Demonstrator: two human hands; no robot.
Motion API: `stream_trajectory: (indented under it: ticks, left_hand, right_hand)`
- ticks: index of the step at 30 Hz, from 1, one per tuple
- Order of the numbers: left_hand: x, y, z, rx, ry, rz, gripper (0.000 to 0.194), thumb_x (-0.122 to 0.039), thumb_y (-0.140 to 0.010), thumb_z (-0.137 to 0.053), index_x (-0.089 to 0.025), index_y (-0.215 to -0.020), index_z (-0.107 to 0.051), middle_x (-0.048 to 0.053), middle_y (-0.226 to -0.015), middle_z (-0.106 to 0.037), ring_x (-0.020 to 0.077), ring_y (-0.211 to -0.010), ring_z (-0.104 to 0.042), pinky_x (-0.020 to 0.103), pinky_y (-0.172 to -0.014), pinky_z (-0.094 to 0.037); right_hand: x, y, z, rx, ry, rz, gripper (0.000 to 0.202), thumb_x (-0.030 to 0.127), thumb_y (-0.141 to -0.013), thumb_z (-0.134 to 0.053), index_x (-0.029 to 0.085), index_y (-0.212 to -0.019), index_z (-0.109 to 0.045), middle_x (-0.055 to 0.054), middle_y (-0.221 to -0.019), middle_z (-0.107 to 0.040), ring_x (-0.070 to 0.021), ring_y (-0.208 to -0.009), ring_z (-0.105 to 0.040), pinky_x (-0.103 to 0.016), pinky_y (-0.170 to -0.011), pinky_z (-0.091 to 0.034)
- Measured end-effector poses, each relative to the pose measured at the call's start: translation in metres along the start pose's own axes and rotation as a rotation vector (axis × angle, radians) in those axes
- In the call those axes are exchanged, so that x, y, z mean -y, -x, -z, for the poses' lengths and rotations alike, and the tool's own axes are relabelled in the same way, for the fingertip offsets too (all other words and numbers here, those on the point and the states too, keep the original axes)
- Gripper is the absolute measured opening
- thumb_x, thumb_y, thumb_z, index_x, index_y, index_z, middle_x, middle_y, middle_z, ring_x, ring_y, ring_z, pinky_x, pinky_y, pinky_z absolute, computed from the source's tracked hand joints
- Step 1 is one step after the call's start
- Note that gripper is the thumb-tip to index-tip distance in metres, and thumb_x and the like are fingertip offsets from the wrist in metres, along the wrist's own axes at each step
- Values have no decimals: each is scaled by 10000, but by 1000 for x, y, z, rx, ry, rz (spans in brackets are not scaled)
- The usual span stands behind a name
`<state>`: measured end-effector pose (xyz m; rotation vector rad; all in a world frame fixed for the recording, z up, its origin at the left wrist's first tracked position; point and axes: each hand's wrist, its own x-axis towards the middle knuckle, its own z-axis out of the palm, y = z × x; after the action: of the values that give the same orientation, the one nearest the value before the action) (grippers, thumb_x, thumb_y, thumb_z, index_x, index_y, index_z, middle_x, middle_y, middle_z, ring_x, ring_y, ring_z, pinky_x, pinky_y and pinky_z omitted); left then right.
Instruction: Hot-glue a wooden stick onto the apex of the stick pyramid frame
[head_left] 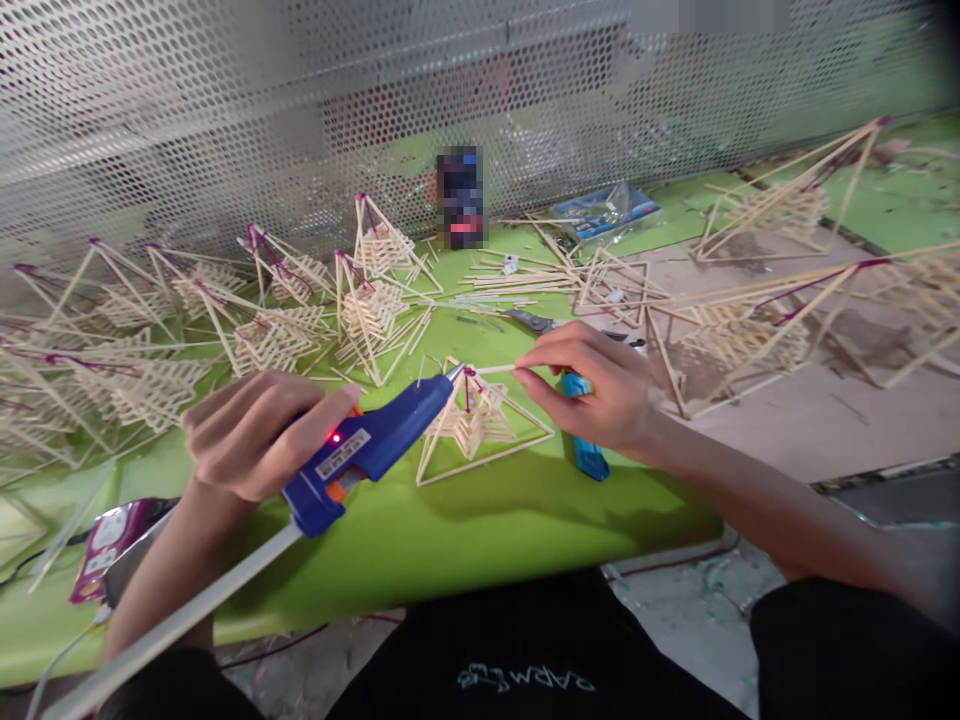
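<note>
My left hand is closed around a blue glue gun with a lit red light and a long glue stick out of its back. The gun's nozzle meets the purple-tied top of a small wooden stick pyramid on the green table. My right hand pinches a thin pale stick, whose far end is at that same top. Beneath my right hand, partly covered by it, lies a light blue cutter. Dark scissors lie just behind the hand.
Several stick pyramids crowd the left of the green table; larger ones stand at right on a brown board. Loose sticks, a blue packet and a dark upright device are behind, before a perforated metal screen.
</note>
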<state>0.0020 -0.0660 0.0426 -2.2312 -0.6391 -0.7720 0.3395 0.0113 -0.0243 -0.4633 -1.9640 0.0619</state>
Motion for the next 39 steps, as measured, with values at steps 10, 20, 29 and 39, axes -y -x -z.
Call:
stream_trajectory:
  ticks: [10,20,29,39]
  left_hand:
    - [-1,0,-11,35,99,51,291,-306,-1104,-541,-181,-1320,-691,2,-693,-680,183,-596,-662,329,-491,-492]
    - [3,4,-12,15,77,5,228,-309,-1100,-542,-188,-1161,-726,-1,-689,-663,171,-592,-666,321,-482,-506]
    - [5,7,-11,37,81,86,253,-337,-1129,-489,-248,-1233,-702,-8,-719,-686,168,-641,-708,317,-532,-543]
    - [12,14,-20,-37,111,145,371,-375,-1123,-519,-265,-1455,-641,-14,-783,-736,160,-638,-702,309,-546,-554]
  right_hand:
    - [0,0,1,1,35,-11,205,99,-952,-752,254,-1080,-710,-44,-939,-779,-176,-787,-741,-302,-598,-589]
    - [-2,-1,-2,-24,46,2,200,103,-948,-772,245,-1074,-707,-47,-938,-783,-184,-813,-762,-325,-667,-625]
    - [-4,0,-4,-26,20,-33,196,103,-947,-774,260,-1047,-714,-28,-935,-799,-168,-769,-742,-307,-603,-584]
    - [-4,1,-3,-13,-23,-44,195,85,-950,-766,233,-1063,-707,-44,-927,-780,-149,-737,-702,-279,-540,-507]
